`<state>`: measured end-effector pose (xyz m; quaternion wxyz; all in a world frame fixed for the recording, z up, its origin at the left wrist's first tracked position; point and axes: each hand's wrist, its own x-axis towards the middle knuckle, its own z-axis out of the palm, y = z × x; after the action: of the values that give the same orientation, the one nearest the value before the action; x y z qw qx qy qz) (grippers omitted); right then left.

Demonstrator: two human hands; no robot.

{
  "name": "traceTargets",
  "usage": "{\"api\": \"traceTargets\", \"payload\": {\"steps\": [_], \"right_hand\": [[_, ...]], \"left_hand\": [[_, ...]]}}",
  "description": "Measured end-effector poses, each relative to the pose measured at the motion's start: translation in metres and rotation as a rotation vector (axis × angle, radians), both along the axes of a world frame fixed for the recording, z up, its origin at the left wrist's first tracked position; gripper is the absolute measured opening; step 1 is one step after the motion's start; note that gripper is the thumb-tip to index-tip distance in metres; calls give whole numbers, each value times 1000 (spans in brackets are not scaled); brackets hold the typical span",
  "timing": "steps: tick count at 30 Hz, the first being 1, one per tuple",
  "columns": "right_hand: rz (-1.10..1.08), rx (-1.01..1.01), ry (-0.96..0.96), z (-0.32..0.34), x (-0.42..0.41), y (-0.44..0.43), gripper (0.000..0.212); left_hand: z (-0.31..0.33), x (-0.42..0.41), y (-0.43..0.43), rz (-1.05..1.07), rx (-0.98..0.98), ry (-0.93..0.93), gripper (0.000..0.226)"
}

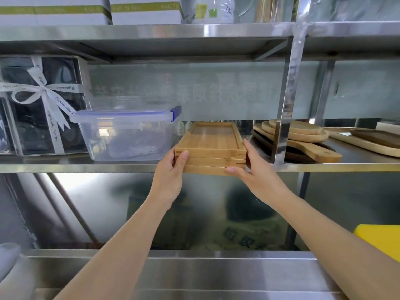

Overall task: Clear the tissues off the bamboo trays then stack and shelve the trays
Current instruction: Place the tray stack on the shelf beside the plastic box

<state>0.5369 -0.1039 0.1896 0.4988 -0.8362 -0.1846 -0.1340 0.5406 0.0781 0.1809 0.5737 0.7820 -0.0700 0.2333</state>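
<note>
At the front lip of the steel shelf point(129, 167), the left hand point(171, 174) and right hand point(249, 172) each clasp an end of the stack of bamboo trays point(211, 152), its near end overhanging. No tissues show on them. Beside it stand a clear plastic box point(125, 135) and wooden boards point(303, 137). Clearing and stacking look done; the stack probably just needs pushing fully in.

The white lettering on the frosted glass back panel point(216, 92) is too blurred to read. The yellow flat object point(381, 239) is cut off by the right edge. The steel upright post point(285, 118) hides part of the round wooden plates point(303, 132).
</note>
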Motion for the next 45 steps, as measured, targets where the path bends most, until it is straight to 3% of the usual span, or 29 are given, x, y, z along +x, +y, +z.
{"api": "traceTargets", "payload": {"steps": [4, 8, 16, 20, 25, 29, 34, 45], "right_hand": [[-1, 14, 22, -1, 3, 0, 71], [-61, -68, 41, 0, 4, -5, 75], [-239, -426, 62, 10, 26, -17, 82], [-180, -409, 93, 15, 38, -13, 79], [-179, -368, 104, 13, 47, -14, 74], [-192, -362, 89, 10, 49, -13, 73], [-220, -371, 54, 7, 50, -10, 83], [-209, -348, 77, 2, 59, -11, 78]], "left_hand": [[-1, 1, 1, -56, -17, 14, 46], [-8, 5, 7, -89, 85, 87, 51], [-8, 29, 10, 132, 288, 26, 42], [-9, 42, 10, 195, 304, 25, 24], [-8, 43, 7, 263, 452, -8, 25], [-6, 46, 6, 263, 440, -31, 29], [-6, 47, 1, 89, 172, 25, 54], [-11, 60, -4, 194, 315, 0, 54]]}}
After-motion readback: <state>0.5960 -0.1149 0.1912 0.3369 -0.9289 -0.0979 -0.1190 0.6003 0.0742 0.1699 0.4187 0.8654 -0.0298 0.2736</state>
